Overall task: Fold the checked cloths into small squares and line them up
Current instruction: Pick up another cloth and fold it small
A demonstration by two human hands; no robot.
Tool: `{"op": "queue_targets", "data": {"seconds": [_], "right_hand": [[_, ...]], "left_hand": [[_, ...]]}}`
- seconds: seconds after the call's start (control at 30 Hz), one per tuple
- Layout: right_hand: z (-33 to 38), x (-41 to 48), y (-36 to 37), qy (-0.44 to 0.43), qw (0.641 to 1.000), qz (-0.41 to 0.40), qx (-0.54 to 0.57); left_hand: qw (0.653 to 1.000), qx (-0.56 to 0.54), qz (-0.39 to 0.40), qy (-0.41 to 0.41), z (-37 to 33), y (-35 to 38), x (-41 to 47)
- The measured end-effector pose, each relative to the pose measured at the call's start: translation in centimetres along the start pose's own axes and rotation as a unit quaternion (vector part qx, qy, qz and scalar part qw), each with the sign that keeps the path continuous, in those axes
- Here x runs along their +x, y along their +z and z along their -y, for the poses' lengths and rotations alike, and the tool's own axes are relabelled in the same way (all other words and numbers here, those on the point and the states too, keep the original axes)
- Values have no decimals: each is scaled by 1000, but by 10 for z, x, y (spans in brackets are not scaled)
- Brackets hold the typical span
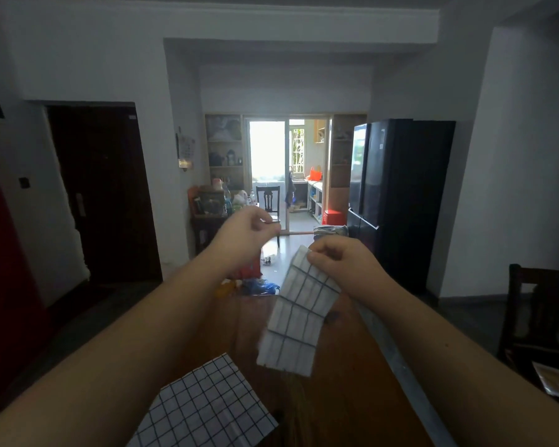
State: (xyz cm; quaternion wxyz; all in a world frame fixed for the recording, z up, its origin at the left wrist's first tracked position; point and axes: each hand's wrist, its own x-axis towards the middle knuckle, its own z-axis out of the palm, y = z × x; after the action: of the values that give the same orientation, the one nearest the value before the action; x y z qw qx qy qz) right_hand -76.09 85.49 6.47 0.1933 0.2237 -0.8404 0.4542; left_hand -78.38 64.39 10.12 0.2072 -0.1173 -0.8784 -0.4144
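In a dim room stands a brown wooden table (352,398). Above it the right hand (339,262) pinches the top of a narrow folded white checked cloth (299,317), so it hangs straight. The left hand (244,233), beside, is curled on nothing. A flat checked cloth (207,404) waits on the table.

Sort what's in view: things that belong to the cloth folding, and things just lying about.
For the job:
- hanging cloth, pinched by the right hand
- flat cloth, lying on the table
- left hand, raised, nothing visible in it

Lying about:
- fridge
- chair
- packet
- red stool
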Motion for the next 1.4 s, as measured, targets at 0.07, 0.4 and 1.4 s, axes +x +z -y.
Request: {"op": "queue_targets", "data": {"seconds": [0.07,0.4,1.4], "right_hand": [[-6,-1,1,8,1000,-3,-17],[-6,-1,3,-19,996,-25,-89],[25,-10,-5,29,990,-100,100]], "left_hand": [[997,-16,67,19,-4,8,-14],[994,10,75,79,-15,27,-26],[982,-187,29,23,-21,-13,-42]]}}
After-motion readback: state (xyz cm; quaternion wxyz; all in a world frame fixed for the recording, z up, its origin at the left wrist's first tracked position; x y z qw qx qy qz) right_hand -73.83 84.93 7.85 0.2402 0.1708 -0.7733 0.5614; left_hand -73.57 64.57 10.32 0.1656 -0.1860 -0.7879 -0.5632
